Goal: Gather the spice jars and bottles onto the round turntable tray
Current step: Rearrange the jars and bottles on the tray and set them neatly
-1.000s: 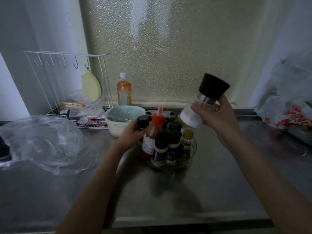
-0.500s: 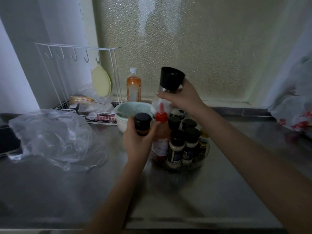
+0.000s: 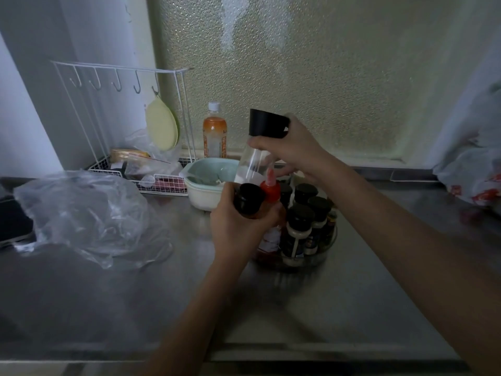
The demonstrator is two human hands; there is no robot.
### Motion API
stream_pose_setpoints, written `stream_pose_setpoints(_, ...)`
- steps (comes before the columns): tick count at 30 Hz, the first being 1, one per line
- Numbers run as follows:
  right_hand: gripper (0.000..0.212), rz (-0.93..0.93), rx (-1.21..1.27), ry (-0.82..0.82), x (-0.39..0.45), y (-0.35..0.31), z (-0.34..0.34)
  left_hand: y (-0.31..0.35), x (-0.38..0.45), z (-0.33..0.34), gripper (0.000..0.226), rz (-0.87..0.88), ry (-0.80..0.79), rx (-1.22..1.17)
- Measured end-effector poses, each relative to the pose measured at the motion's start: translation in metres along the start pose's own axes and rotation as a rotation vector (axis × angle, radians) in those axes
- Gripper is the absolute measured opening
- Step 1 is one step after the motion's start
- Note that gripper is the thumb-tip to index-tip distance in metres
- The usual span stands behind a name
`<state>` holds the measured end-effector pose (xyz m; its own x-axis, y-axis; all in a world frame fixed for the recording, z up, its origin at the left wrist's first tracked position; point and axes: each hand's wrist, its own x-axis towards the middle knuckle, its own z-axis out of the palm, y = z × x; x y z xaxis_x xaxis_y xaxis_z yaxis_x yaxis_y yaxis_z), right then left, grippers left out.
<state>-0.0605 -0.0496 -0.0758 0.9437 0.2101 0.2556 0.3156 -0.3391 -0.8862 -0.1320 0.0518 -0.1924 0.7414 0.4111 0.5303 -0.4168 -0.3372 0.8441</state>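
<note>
A clear round turntable tray (image 3: 321,257) stands on the steel counter, packed with several black-capped spice jars (image 3: 299,229) and a red-capped sauce bottle (image 3: 270,187). My right hand (image 3: 291,151) grips a tall clear grinder with a black top (image 3: 267,124) and white contents, holding it upright above the tray's back left. My left hand (image 3: 238,226) is wrapped around a small black-capped jar (image 3: 248,198) at the tray's left edge, its body hidden by my fingers.
A pale green bowl (image 3: 206,183) sits just behind the tray. An orange drink bottle (image 3: 214,131) stands by the window. A white wire rack (image 3: 130,169) is at the back left, a crumpled clear plastic bag (image 3: 86,213) on the left, another bag (image 3: 471,175) at far right.
My right hand has carried the grinder from the right to above the tray's back left and turned it upright. My left hand has lifted the small black-capped jar beside the red-capped bottle.
</note>
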Motion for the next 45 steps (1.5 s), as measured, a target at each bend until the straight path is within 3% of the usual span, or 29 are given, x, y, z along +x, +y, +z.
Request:
stream_pose_setpoints(9, 0.069, 0.006, -0.07, -0.08, -0.002, -0.001, -0.018, 0.001, -0.002, -0.018, 0.046, 0.012, -0.045, -0.186)
stream_pose_setpoints(13, 0.058, -0.006, -0.084, -0.01, -0.003, 0.001, -0.027, -0.001, -0.001, -0.02, 0.043, 0.017, -0.047, -0.263)
stream_pose_setpoints(17, 0.053, 0.007, -0.086, 0.054, -0.005, 0.0, -0.035, -0.007, 0.015, -0.03, 0.052, -0.112, -0.001, -0.415)
stream_pose_setpoints(19, 0.055, 0.013, -0.097, 0.058, -0.008, 0.0, -0.037, -0.011, 0.028, -0.036, 0.034, -0.188, 0.014, -0.524)
stream_pose_setpoints(21, 0.056, 0.015, -0.093, 0.036, -0.01, 0.0, -0.036, -0.016, 0.038, -0.041, 0.024, -0.282, -0.029, -0.66)
stream_pose_setpoints(24, 0.056, 0.026, -0.058, -0.009, -0.014, -0.003, -0.031, -0.02, 0.043, -0.047, 0.042, -0.449, -0.111, -0.819)
stream_pose_setpoints(26, 0.057, 0.025, -0.063, -0.057, -0.019, -0.004, -0.026, -0.023, 0.043, -0.053, 0.033, -0.493, -0.152, -0.903)
stream_pose_setpoints(31, 0.06, -0.079, -0.36, -0.112, -0.033, 0.002, -0.005, -0.027, 0.043, -0.064, 0.026, -0.501, -0.244, -1.089)
stream_pose_setpoints(34, 0.06, -0.075, -0.438, -0.155, -0.04, 0.011, 0.004, -0.029, 0.042, -0.064, 0.052, -0.556, -0.214, -1.083)
stream_pose_setpoints(39, 0.06, -0.073, -0.425, -0.142, -0.044, 0.012, 0.01, -0.032, 0.041, -0.059, 0.036, -0.53, -0.224, -0.993)
stream_pose_setpoints(45, 0.057, -0.084, -0.599, -0.084, -0.045, 0.011, 0.011, -0.035, 0.041, -0.057, 0.05, -0.523, -0.212, -0.895)
